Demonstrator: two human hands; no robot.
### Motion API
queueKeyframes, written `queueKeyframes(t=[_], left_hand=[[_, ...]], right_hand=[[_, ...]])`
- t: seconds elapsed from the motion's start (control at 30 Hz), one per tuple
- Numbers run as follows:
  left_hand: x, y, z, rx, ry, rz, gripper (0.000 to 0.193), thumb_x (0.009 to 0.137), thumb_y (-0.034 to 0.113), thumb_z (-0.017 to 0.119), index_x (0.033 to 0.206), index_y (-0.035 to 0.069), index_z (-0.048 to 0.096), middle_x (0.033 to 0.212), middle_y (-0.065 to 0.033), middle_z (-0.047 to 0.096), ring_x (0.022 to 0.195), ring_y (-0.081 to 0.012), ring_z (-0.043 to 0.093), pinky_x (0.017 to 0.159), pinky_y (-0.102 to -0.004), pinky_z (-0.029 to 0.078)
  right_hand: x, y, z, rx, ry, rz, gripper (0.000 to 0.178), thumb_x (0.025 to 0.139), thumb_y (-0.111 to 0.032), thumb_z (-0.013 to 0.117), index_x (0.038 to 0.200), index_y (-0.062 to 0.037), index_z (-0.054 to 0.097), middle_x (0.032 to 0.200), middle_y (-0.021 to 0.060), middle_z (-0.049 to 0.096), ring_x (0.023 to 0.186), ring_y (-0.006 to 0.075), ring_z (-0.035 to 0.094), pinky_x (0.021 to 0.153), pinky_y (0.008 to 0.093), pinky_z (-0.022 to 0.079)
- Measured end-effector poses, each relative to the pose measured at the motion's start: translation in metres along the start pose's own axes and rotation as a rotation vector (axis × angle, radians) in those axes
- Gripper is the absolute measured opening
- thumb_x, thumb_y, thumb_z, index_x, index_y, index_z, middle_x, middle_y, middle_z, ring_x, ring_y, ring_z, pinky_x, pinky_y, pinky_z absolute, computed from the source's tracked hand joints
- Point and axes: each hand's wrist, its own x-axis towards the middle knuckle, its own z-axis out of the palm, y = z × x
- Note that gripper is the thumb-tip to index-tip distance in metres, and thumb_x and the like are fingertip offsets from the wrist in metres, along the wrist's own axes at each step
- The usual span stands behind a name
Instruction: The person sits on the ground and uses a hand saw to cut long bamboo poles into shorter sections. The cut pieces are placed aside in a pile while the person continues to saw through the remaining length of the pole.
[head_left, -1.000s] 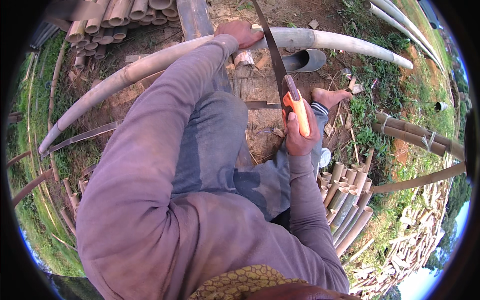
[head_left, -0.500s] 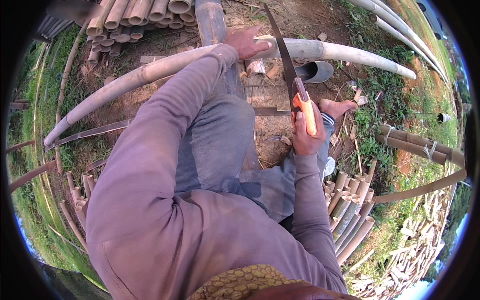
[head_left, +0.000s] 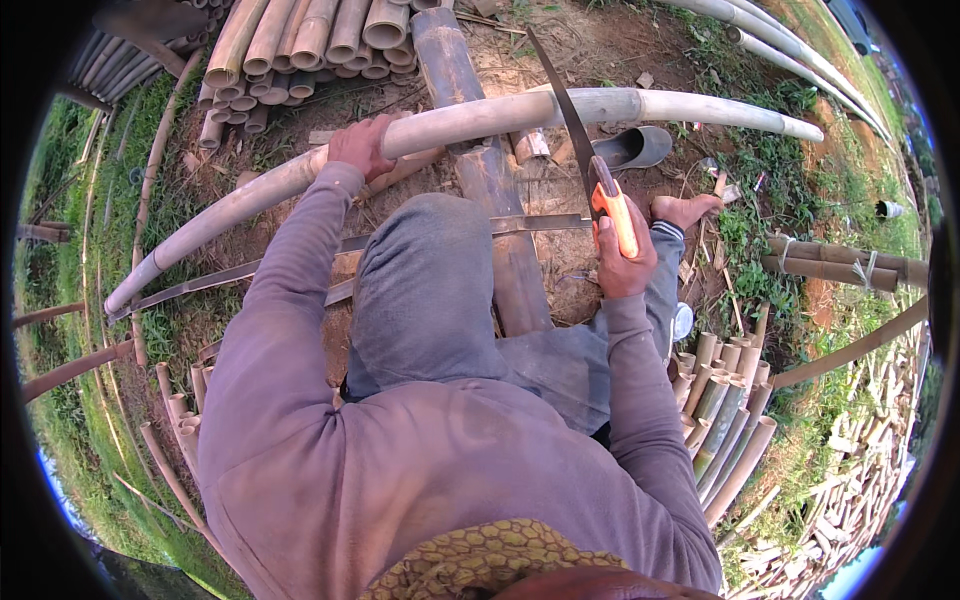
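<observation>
A long pale bamboo pole (head_left: 470, 122) runs across in front of me, resting over a thicker dark bamboo length (head_left: 500, 215) on the ground. My left hand (head_left: 362, 147) is closed around the pole, left of that support; its fingertips are partly hidden. In my right hand (head_left: 625, 262) is a handsaw (head_left: 613, 215) with an orange handle, gripped over my right shin. The saw's dark blade points up and away, and its middle appears in front of the pole. Whether the blade touches the pole I cannot tell.
Cut bamboo lengths are stacked at the far left (head_left: 300, 45), with a bundle of short pieces (head_left: 735, 400) on my right. A dark shoe (head_left: 635, 147) lies just beyond my bare foot (head_left: 687, 208). Split bamboo strips (head_left: 200, 280) lie beneath the pole.
My left hand has slid leftward along the pole, from near the saw blade to left of the support. My right hand still holds the saw in nearly the same pose.
</observation>
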Motion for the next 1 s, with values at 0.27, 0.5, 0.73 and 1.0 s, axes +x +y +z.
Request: queueKeyframes(t=[0.27, 0.5, 0.73, 1.0], left_hand=[[-0.017, -0.050, 0.004, 0.137, -0.084, -0.015, 0.071, 0.073, 0.039, 0.089, 0.131, 0.018, 0.054, 0.124, -0.0118, 0.070, 0.117, -0.0361, 0.069, 0.103, -0.0498, 0.050], [0.002, 0.025, 0.008, 0.085, 0.031, 0.012, 0.070, 0.077, 0.039, 0.085, 0.137, 0.019, 0.054, 0.129, -0.0108, 0.068, 0.121, -0.0330, 0.068, 0.103, -0.0481, 0.052], [0.017, 0.030, 0.002, 0.077, -0.062, -0.014, 0.060, 0.079, 0.041, 0.083, 0.125, 0.015, 0.055, 0.120, -0.0148, 0.071, 0.115, -0.0351, 0.070, 0.099, -0.0483, 0.055], [0.007, 0.024, 0.001, 0.052, -0.068, -0.004, 0.059, 0.080, 0.037, 0.083, 0.125, 0.012, 0.053, 0.124, -0.0152, 0.070, 0.117, -0.0360, 0.069, 0.099, -0.0481, 0.056]], right_hand=[[-0.037, -0.015, 0.055, 0.007, -0.004, -0.118, 0.044, 0.102, -0.008, 0.071, 0.142, 0.0058, 0.060, 0.134, 0.0129, 0.067, 0.109, 0.0141, 0.067, 0.085, 0.0268, 0.060], [-0.029, -0.039, 0.052, 0.080, 0.000, 0.065, 0.047, 0.102, -0.017, 0.075, 0.140, 0.0065, 0.061, 0.133, 0.0155, 0.069, 0.113, 0.0197, 0.068, 0.097, 0.0329, 0.056], [-0.023, -0.054, 0.051, 0.125, -0.029, 0.152, 0.045, 0.104, -0.014, 0.072, 0.143, 0.0057, 0.060, 0.132, 0.0140, 0.067, 0.105, 0.0145, 0.068, 0.085, 0.0275, 0.060], [-0.095, -0.072, 0.005, 0.063, -0.056, 0.169, 0.048, 0.106, -0.014, 0.067, 0.146, 0.0099, 0.054, 0.139, 0.0189, 0.064, 0.116, 0.0216, 0.068, 0.089, 0.0301, 0.061]])
